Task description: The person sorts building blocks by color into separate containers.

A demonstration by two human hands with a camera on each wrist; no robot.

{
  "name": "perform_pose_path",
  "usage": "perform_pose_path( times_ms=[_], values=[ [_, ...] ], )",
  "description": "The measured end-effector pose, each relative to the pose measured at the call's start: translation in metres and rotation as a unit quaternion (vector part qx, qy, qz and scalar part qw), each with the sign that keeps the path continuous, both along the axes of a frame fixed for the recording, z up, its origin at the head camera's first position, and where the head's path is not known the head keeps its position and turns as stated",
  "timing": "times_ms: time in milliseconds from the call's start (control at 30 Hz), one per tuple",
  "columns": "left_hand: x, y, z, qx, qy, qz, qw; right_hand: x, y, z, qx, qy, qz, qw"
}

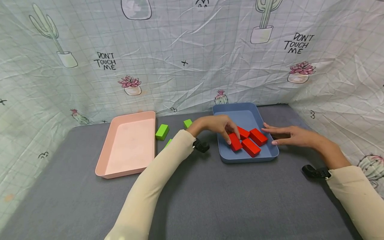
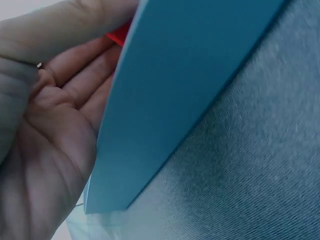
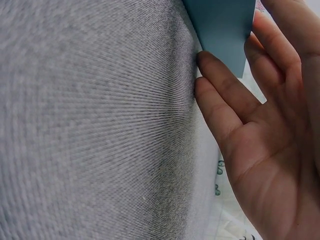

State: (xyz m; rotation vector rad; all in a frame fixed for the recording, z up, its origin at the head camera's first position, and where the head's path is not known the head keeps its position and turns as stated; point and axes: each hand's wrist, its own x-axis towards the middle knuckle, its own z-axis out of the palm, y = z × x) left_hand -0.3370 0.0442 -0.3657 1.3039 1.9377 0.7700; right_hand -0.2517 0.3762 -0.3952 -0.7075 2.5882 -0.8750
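In the head view my left hand [image 1: 220, 125] reaches over the left wall of a blue tray [image 1: 240, 115] and pinches a red block [image 1: 235, 142] between thumb and fingers. Several other red blocks [image 1: 251, 148] lie close beside it in the tray. The left wrist view shows the tray's outer wall [image 2: 165, 90] hiding my fingertips and most of the red block [image 2: 119, 36]. At the tray's right side my right hand [image 1: 292, 136] has its fingers extended, the tips at the rim. From the right wrist view, that palm [image 3: 270, 145] holds nothing.
A pink tray [image 1: 130, 143] stands on the left of the grey table [image 1: 210, 203]. Green blocks [image 1: 162, 132] lie between the two trays, partly behind my left arm. A patterned cloth [image 1: 180, 60] hangs behind and along the sides.
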Motion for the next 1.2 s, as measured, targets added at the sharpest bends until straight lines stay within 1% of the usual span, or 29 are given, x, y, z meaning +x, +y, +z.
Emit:
perform_pose_path(
  times_ms=[133, 267, 500, 667, 967, 1100, 1200],
  values=[
    [-0.003, 0.0, 0.0, 0.001, -0.018, -0.001, 0.9998, 0.0, 0.0, -0.001, 0.0, 0.003, 0.001, 1.0],
    [-0.004, 0.0, 0.001, -0.003, -0.052, 0.003, 0.9987, 0.0, 0.001, -0.002, -0.003, 0.002, 0.002, 1.0],
    [-0.011, -0.002, 0.004, -0.005, -0.111, 0.016, 0.9936, 0.001, 0.0, -0.001, -0.007, 0.001, 0.002, 1.0],
    [-0.013, -0.002, 0.005, -0.007, -0.144, 0.019, 0.9894, 0.001, 0.0, -0.001, -0.013, -0.001, 0.005, 0.9999],
    [-0.018, 0.004, 0.007, -0.036, -0.147, 0.0, 0.9885, 0.001, 0.0, -0.001, -0.02, -0.008, 0.005, 0.9997],
    [-0.017, 0.008, 0.01, -0.063, -0.142, -0.002, 0.9879, 0.001, 0.0, 0.0, -0.016, -0.013, 0.002, 0.9998],
    [-0.016, 0.011, 0.012, -0.08, -0.126, -0.007, 0.9888, 0.001, -0.001, 0.001, -0.007, -0.014, -0.003, 0.9999]
  ],
)
